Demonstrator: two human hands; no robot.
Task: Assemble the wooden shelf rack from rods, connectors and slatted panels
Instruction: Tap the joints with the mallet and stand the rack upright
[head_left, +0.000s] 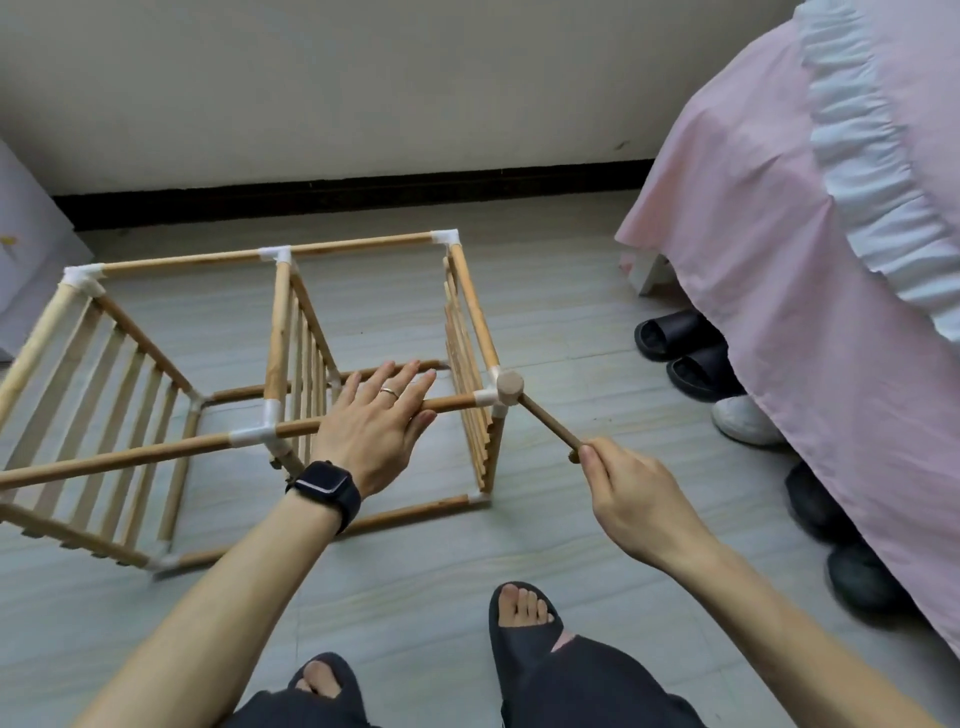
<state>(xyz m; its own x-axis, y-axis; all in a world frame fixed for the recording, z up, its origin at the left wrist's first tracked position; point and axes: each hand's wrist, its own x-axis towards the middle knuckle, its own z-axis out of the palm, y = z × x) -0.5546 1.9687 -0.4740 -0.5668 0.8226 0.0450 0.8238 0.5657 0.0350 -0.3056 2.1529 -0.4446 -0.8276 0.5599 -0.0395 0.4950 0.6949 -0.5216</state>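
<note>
Beyond dark-slippered feet (524, 613), the right hand (634, 499) has its grip closed on a small wooden mallet (548, 420), head against the white corner connector (485, 399) of the pale wooden rack (358, 244) on the floor (571, 322), whose rod (452, 404) runs leftward under the flat, open left hand (379, 421).

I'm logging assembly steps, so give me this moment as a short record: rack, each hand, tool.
rack: shelf rack lying on its side on the floor, three slatted panels fitted
left hand: flat, fingers straight, resting on the upper front rod
right hand: grips the mallet by its handle end
tool contact: head at the white corner connector
nearby: pink bedspread, black slippers below it
</note>
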